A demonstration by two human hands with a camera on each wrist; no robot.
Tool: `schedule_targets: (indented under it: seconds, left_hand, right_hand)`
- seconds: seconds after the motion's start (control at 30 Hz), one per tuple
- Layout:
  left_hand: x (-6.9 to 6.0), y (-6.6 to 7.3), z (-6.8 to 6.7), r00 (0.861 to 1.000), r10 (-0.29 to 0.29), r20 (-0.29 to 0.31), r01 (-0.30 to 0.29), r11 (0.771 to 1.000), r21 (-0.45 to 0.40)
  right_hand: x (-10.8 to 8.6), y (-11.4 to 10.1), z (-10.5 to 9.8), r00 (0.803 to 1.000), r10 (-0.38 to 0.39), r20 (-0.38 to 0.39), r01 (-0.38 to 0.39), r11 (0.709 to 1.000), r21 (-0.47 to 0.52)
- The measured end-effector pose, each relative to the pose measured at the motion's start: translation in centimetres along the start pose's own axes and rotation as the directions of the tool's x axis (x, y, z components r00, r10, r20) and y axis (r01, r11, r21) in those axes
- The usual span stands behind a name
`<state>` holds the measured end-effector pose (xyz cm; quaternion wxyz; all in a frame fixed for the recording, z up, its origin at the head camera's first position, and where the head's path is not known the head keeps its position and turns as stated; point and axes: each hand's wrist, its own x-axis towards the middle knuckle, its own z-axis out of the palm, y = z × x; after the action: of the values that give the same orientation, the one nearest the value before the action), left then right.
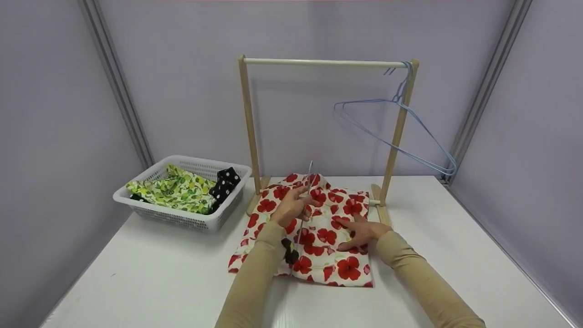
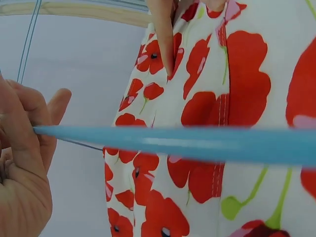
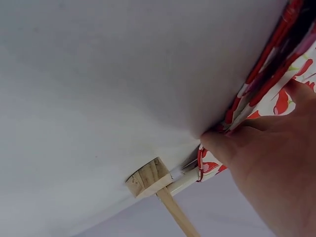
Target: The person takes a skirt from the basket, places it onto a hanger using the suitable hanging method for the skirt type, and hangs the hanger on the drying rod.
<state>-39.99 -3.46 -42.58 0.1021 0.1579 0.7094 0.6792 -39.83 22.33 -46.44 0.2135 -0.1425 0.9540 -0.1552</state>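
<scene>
Left wrist view shows the left hand [image 1: 291,209] curled round a hanger [image 2: 173,142], its blue bar blurred near the lens; head view, with that hand covering part, gives only a thin line. Beneath lies the poppy-print cloth [image 1: 325,237], on the desk [image 1: 455,241] before the rack [image 1: 249,114]. Right wrist view alone reveals the cloth's layered side edge, where the right hand [image 1: 363,232], cut off by the frame, rests with fingers spread.

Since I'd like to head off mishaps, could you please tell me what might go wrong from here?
The blue hanger in the left hand may snag the red-flowered garment. Tugging the garment, which overlaps the lower bar, might shift the rack. The hangers hooked on its upper rod could then tangle.
</scene>
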Motion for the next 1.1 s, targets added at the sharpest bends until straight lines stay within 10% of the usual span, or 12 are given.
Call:
schedule_targets:
  seconds: [0.2,0.6,0.93,1.1]
  left_hand:
    - [0.1,-0.5,0.1,1.0,-0.016,-0.015,0.015,0.998,-0.068]
    - [-0.1,1.9,1.5,0.99,0.006,-0.141,0.008,0.995,0.099]
    - [-0.5,3.6,1.2,0.985,0.032,-0.17,-0.016,0.995,0.1]
    - [-0.8,4.6,1.2,0.979,0.068,-0.191,-0.047,0.993,0.11]
  right_hand:
    - [0.0,0.3,-0.1,0.999,-0.034,-0.028,0.034,0.999,0.0]
    - [-0.4,-1.6,0.0,0.984,-0.157,-0.088,0.152,0.987,-0.056]
    - [-0.8,-2.7,0.4,0.907,-0.366,-0.208,0.353,0.931,-0.096]
    - [-1.2,-3.0,0.9,0.831,-0.472,-0.295,0.478,0.877,-0.056]
